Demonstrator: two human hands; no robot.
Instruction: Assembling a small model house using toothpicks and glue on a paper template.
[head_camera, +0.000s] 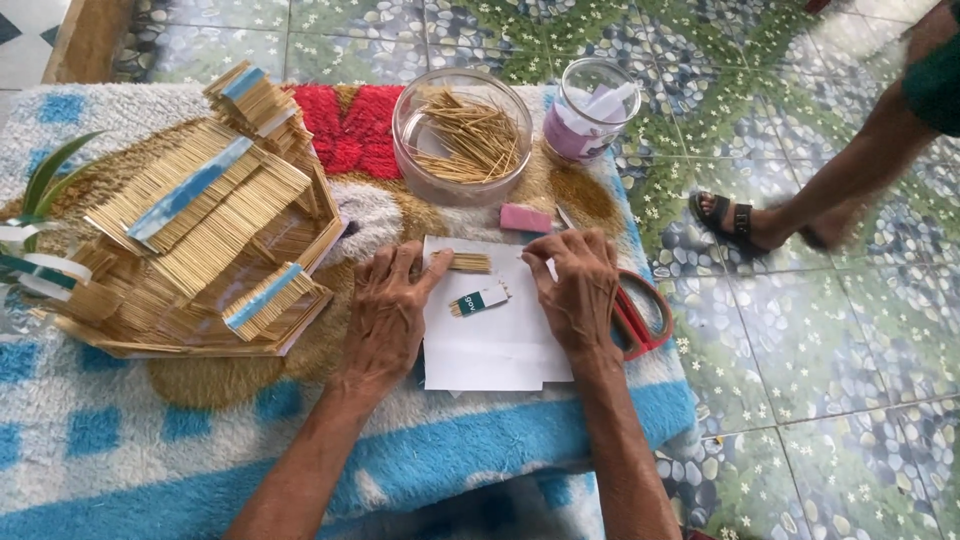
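Observation:
My left hand (388, 310) rests on a white sheet of paper (490, 345), its thumb touching a small row of joined toothpicks (468, 262). My right hand (578, 285) lies curled on the paper's right edge, fingertips pressing down near the top. Between the hands lies a second short bundle of sticks with a green and white label (480, 300). Neither hand lifts anything.
A model house of toothpicks (205, 235) stands at the left on a fluffy blue, white and red rug (120, 440). Behind the paper are a clear bowl of toothpicks (462, 135), a glass jar (592, 110), a pink eraser (525, 218) and red-handled scissors (640, 315). Another person's sandalled foot (735, 218) steps on the tiled floor at right.

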